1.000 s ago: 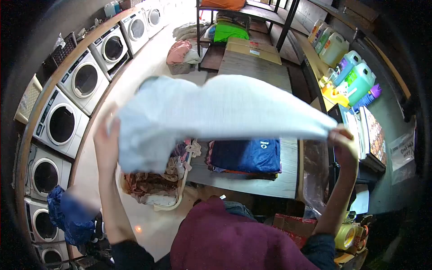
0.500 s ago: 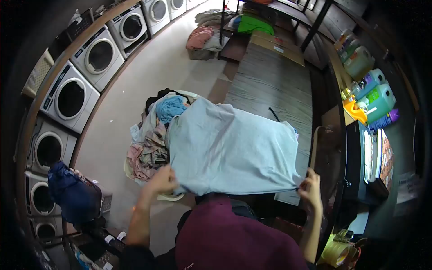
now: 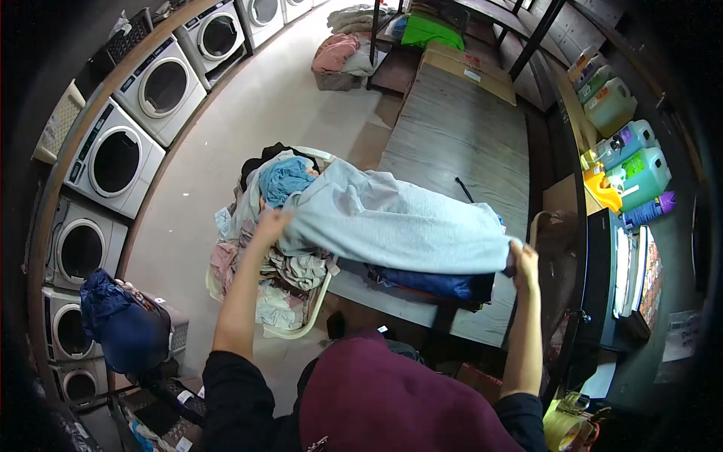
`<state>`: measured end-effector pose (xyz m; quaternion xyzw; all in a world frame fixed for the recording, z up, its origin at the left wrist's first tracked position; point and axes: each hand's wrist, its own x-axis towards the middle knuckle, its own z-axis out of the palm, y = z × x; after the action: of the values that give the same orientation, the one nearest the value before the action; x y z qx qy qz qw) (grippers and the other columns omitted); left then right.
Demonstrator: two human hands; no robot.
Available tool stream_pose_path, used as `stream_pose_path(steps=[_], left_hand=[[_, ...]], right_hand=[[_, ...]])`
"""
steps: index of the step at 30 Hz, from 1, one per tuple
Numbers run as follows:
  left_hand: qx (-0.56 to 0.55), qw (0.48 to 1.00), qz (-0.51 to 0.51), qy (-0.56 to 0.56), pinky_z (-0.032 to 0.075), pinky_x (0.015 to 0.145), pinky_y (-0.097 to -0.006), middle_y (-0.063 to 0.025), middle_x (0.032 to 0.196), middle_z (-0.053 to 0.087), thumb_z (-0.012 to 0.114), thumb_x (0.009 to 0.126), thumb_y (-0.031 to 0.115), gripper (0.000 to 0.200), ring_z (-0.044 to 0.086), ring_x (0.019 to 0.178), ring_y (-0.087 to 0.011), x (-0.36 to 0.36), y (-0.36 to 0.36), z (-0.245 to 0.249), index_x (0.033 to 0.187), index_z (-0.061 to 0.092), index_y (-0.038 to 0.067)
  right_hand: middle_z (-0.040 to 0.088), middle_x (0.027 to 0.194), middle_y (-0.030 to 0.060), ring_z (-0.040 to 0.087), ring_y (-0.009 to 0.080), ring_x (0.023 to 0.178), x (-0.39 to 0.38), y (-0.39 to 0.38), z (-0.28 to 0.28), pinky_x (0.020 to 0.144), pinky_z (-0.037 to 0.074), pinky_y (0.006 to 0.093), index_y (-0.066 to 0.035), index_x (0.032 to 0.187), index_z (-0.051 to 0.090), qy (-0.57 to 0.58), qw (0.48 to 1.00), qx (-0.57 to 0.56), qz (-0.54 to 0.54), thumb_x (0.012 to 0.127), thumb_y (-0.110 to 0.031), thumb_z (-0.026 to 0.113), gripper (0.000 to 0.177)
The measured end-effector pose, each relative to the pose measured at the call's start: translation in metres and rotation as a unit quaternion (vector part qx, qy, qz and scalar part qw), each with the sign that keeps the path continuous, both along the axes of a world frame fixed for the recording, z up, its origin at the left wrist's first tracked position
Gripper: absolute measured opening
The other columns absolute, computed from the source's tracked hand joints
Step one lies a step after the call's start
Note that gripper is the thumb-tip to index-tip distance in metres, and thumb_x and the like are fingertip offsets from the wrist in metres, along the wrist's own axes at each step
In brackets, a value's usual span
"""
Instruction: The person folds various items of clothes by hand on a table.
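Observation:
A large light grey-blue cloth (image 3: 399, 218) is stretched between my two hands. My left hand (image 3: 273, 227) is closed on its left near corner, over the laundry basket. At the other end my right hand (image 3: 523, 264) grips the right near corner above the table. Dark blue folded fabric (image 3: 452, 285) shows on the table beneath the cloth's near edge. To the left, a white laundry basket (image 3: 320, 305) is heaped with crumpled clothes, among them a bright blue garment (image 3: 286, 181). The cloth's left part lies across the basket's far side.
The wood-grain table (image 3: 459, 128) runs away from me, with a flat cardboard piece (image 3: 471, 71) at its far end. Detergent jugs (image 3: 640, 177) stand on a shelf at right. Washing machines (image 3: 117, 158) line the left wall. A person in a dark blue cap (image 3: 135, 339) is at lower left.
Both hands have moved away from my body, carrying the cloth's near edge with them. The dark blue folded fabric, the table's near part and the basket's near rim are now uncovered.

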<state>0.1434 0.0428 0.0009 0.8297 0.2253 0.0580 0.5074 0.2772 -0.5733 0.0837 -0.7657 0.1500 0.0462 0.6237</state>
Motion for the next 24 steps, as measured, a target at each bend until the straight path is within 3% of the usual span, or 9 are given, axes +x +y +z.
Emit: stream_pose_path(steps=[4,7,10,13,14,16,18,20,24], left_hand=[[0.066,0.987,0.101,-0.109,0.043,0.056,-0.0345,-0.0062,0.060,0.058,0.066,0.086,0.040,0.044,0.050,0.059,-0.0114,0.083,0.020,0.101,0.072,0.065,-0.001],[0.260,0.929,0.185,-0.189,0.048,0.066,-0.0428,-0.0213,0.072,0.066,0.063,0.087,0.045,0.044,0.064,0.069,-0.0341,0.105,0.028,0.172,0.087,0.068,0.001],[0.242,0.953,0.166,-0.076,0.048,0.066,-0.0433,-0.0216,0.073,0.065,0.063,0.087,0.046,0.043,0.064,0.069,-0.0351,0.067,0.005,0.234,0.096,0.067,0.004],[0.310,0.936,0.155,-0.055,0.047,0.065,-0.0437,-0.0205,0.073,0.065,0.063,0.087,0.047,0.044,0.063,0.068,-0.0350,0.014,-0.013,0.223,0.102,0.065,0.006],[0.300,0.941,0.153,-0.026,0.048,0.066,-0.0443,-0.0210,0.076,0.065,0.064,0.087,0.047,0.045,0.064,0.070,-0.0359,-0.007,-0.021,0.211,0.105,0.064,0.006],[0.299,0.944,0.142,0.003,0.049,0.072,-0.0461,-0.0223,0.087,0.067,0.065,0.086,0.047,0.048,0.066,0.081,-0.0386,-0.053,-0.027,0.156,0.112,0.061,0.006],[0.304,0.943,0.133,0.002,0.049,0.081,-0.0459,-0.0244,0.099,0.067,0.066,0.087,0.042,0.047,0.064,0.096,-0.0406,-0.097,-0.037,0.090,0.115,0.060,0.005],[0.277,0.952,0.122,0.042,0.049,0.080,-0.0465,-0.0257,0.098,0.067,0.065,0.087,0.043,0.050,0.065,0.094,-0.0415,-0.131,-0.048,0.031,0.119,0.060,0.005],[0.283,0.941,0.169,0.078,0.049,0.073,-0.0471,-0.0228,0.089,0.068,0.062,0.089,0.047,0.050,0.066,0.085,-0.0409,-0.145,-0.072,0.012,0.117,0.061,0.006]], right_hand=[[0.062,0.075,0.0018,0.054,0.0096,0.064,0.076,0.020,0.088,0.056,0.043,0.0243,0.000,0.090,0.068,-0.164,0.982,-0.088,0.006,0.089,-0.018,0.067,0.018],[0.064,0.079,0.0016,0.054,0.0075,0.070,0.099,0.032,0.149,0.063,0.043,0.0216,0.004,0.099,0.068,-0.273,0.951,-0.141,-0.010,0.089,-0.020,0.069,0.025],[0.065,0.080,0.0020,0.053,0.0062,0.069,0.087,0.037,0.164,0.062,0.043,0.0217,0.002,0.102,0.069,-0.333,0.924,-0.186,-0.013,0.090,-0.020,0.069,0.025],[0.065,0.078,0.0018,0.052,0.0062,0.065,0.032,0.043,0.148,0.057,0.042,0.0214,-0.001,0.103,0.068,-0.362,0.900,-0.243,0.018,0.090,-0.015,0.070,0.020],[0.065,0.079,0.0016,0.051,0.0058,0.064,0.017,0.040,0.129,0.056,0.042,0.0210,-0.001,0.104,0.066,-0.426,0.853,-0.300,0.040,0.089,-0.010,0.070,0.018],[0.063,0.073,0.0049,0.048,0.0075,0.056,-0.016,0.035,0.079,0.050,0.041,0.0245,-0.003,0.103,0.064,-0.445,0.834,-0.318,0.075,0.089,-0.007,0.068,0.015],[0.053,0.060,0.0120,0.049,0.0160,0.048,-0.050,0.019,0.025,0.046,0.038,0.0317,-0.005,0.106,0.060,-0.332,0.860,-0.369,0.120,0.090,-0.009,0.067,0.018],[0.053,0.064,0.0085,0.043,0.0110,0.051,-0.076,0.010,-0.019,0.048,0.038,0.0283,-0.004,0.106,0.062,-0.262,0.861,-0.415,0.135,0.088,-0.006,0.067,0.019],[0.057,0.064,0.0133,0.055,0.0162,0.058,-0.092,0.028,-0.018,0.056,0.045,0.0325,-0.002,0.114,0.059,-0.226,0.930,-0.277,0.089,0.091,-0.011,0.064,0.025]])
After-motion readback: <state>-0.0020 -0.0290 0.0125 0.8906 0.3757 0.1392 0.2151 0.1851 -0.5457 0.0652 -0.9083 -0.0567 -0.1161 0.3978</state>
